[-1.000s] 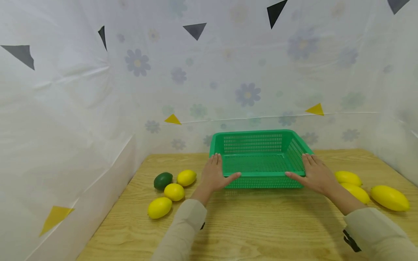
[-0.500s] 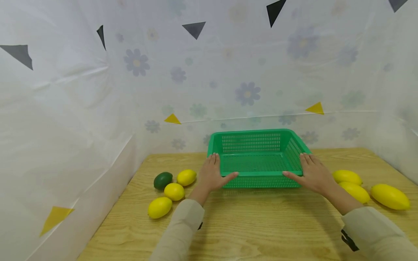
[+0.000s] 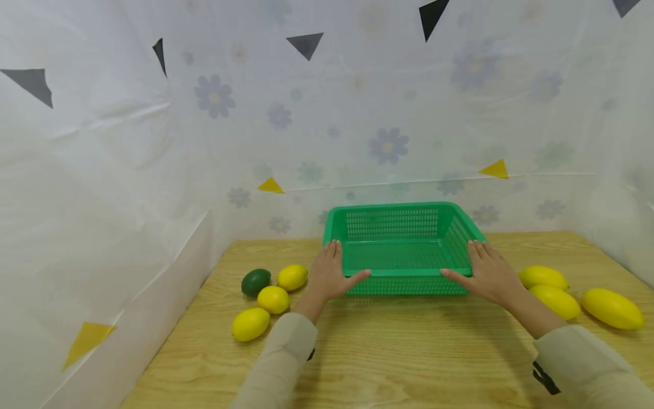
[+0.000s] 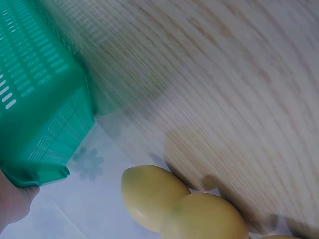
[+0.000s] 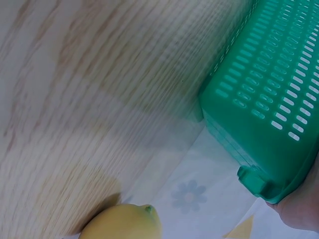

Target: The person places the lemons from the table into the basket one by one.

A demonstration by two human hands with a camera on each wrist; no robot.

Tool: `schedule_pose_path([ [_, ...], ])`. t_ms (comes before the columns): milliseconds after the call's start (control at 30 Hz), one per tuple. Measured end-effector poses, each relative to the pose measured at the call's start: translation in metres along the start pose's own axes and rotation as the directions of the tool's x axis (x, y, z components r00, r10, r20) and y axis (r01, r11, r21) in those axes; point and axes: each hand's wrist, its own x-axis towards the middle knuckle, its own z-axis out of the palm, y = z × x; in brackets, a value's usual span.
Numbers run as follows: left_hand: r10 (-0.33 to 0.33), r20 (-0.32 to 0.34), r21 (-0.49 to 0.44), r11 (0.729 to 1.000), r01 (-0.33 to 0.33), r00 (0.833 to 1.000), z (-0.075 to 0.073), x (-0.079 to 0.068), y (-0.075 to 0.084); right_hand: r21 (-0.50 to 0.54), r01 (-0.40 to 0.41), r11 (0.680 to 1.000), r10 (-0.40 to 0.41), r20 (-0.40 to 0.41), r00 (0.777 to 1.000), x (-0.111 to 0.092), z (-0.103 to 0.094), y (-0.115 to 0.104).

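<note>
Green basket [image 3: 406, 286] sat on the surface [image 3: 409, 352], left hand [image 3: 329, 274] and right hand [image 3: 490, 276] on its near corners, fingers together, thumbs splayed, kinda walling off yellow lemons [image 3: 613, 308] both sides plus one dark green fruit [image 3: 256, 282].

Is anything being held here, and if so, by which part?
Nothing visibly gripped: the left hand and right hand rest, fingers extended, on the near corners of the green basket, thumbs along its rim.

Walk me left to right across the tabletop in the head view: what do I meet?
Green fruit → left group's rightmost yellow fruit → left hand → basket → right hand → rightmost yellow fruit. Other yellow fruits overlap in order.
</note>
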Motion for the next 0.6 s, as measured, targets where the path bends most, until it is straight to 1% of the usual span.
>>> schedule_pose_path([
  [233,-0.004,-0.003,0.014,1.0,0.004,1.0,-0.0006,-0.0004,0.0003,-0.006,0.009,1.0,-0.009,-0.009,1.0,-0.0007,-0.0016,-0.0009],
  [600,-0.016,-0.003,0.007,1.0,0.016,1.0,0.0006,-0.0022,0.0,-0.01,0.015,1.0,-0.016,-0.01,1.0,-0.0016,-0.0013,-0.0012],
])
